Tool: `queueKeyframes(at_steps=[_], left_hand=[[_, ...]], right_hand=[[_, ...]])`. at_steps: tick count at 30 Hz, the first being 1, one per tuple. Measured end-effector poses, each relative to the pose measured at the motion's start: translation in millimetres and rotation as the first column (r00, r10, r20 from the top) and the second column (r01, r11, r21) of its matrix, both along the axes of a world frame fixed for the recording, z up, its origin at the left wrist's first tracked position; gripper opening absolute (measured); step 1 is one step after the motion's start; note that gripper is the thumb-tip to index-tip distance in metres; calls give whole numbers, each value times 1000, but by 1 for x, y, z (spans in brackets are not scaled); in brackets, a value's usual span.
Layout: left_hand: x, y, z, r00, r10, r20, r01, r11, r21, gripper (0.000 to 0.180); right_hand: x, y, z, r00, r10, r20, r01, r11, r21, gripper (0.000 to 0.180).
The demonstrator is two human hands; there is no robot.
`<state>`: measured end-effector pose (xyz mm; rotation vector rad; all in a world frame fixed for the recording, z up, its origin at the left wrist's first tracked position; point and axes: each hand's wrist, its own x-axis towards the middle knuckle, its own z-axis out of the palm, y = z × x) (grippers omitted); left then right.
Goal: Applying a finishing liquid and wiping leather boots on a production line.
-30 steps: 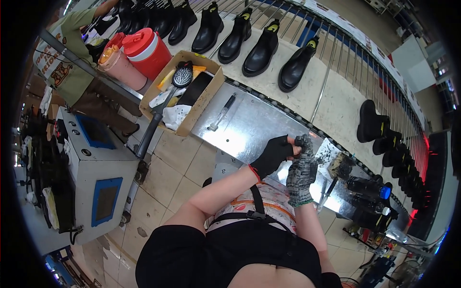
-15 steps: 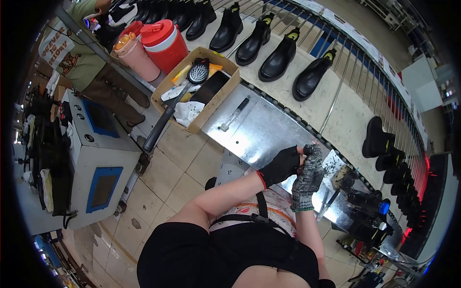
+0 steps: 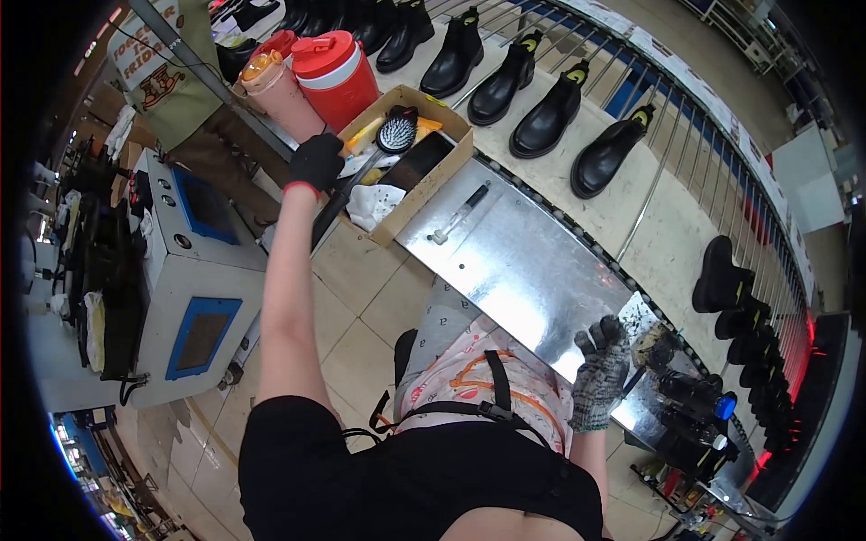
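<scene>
My left hand (image 3: 316,163), in a black glove with a red cuff, reaches to the left edge of a cardboard box (image 3: 433,192). Its fingers are mostly hidden, so any grip is unclear. Just beside it lies a long black handle (image 3: 332,213), sticking out over the box's rim. Inside the box are a hairbrush (image 3: 397,135), a white spotted cloth (image 3: 376,206) and other small items. My right hand (image 3: 599,374), in a grey knitted glove, hovers by the metal worktop (image 3: 532,279) with its fingers loosely bent and apart, next to a thin tool (image 3: 635,381).
Black ankle boots (image 3: 612,153) stand in a row on the pale conveyor (image 3: 667,216) beyond the worktop. A red jug (image 3: 336,83) and a pink tumbler (image 3: 281,95) are behind the box. A clear pen-like tool (image 3: 460,215), a stained rag (image 3: 656,345) and dark bottles (image 3: 690,392) rest on the worktop.
My hands, together over the worktop before, have parted. The left has swung far left to the box; the right has come down nearer to me. The view has shifted slightly.
</scene>
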<state>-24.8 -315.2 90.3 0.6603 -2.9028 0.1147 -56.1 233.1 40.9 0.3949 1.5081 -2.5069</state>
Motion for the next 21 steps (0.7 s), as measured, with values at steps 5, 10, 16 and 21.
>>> queueKeyframes(at_steps=[5, 10, 16, 21], left_hand=[[-7, -36, -24, 911, -104, 398, 57, 990, 128, 15], [-42, 20, 21, 987, -161, -18, 162, 985, 56, 22], [-126, 136, 31, 888, -229, -400, 435, 705, 561, 16], [-217, 199, -50, 766, -295, -571, 642, 399, 655, 25]], right_hand=[[23, 17, -2, 998, -24, -58, 35, 979, 202, 39], [41, 98, -43, 902, 122, -414, 318, 461, 828, 47], [65, 156, -83, 955, -20, -296, 293, -74, 953, 57], [51, 124, -50, 991, 39, -129, 133, -136, 982, 46]])
